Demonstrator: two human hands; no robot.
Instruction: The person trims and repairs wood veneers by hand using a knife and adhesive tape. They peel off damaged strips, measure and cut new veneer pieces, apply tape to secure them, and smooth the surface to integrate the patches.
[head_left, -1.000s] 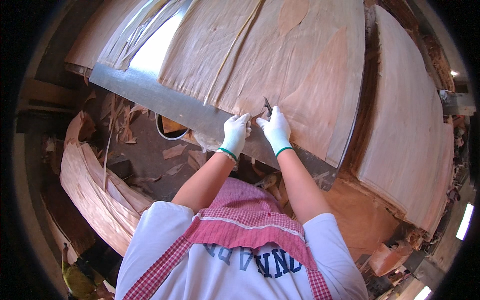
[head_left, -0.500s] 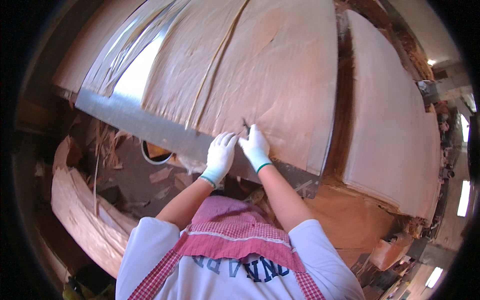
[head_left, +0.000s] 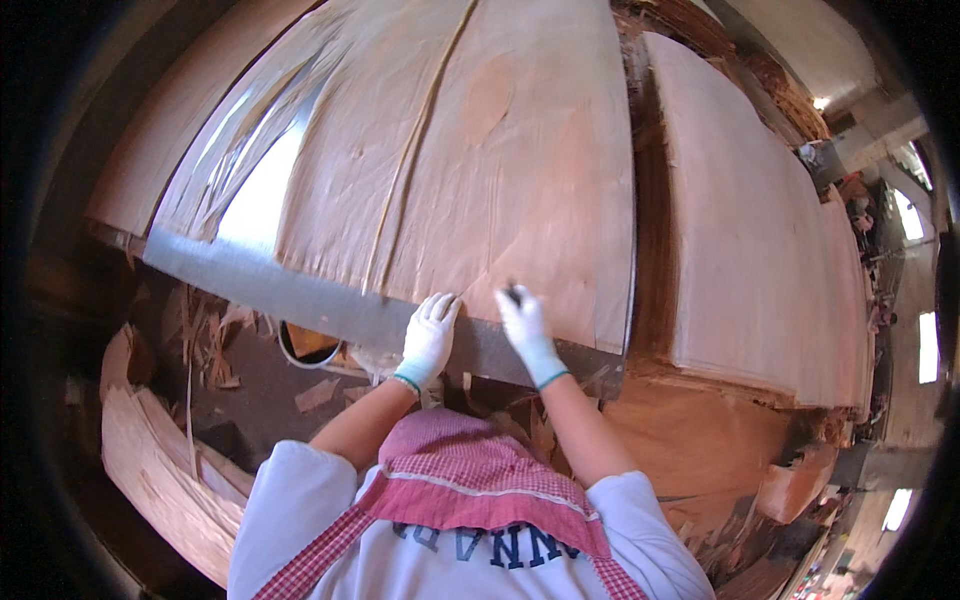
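A curved bundle of wood veneer (head_left: 165, 470) lies at lower left. Rightward, a broad veneer sheet (head_left: 450, 200) covers much of a metal tabletop (head_left: 300, 300). At its near edge, the gloved left hand (head_left: 430, 332) lies with fingers extended; any pinch cannot be told. The gloved right hand (head_left: 524, 322) curls around a small dark tool (head_left: 513, 293) over the sheet. Far right, stacked veneer (head_left: 750, 250).

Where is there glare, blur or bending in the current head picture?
In the head view, white glare on the metal tabletop, left of the veneer sheet; the right hand and its dark tool look blurred; the tabletop's edges bow from fisheye distortion; corners fall black.
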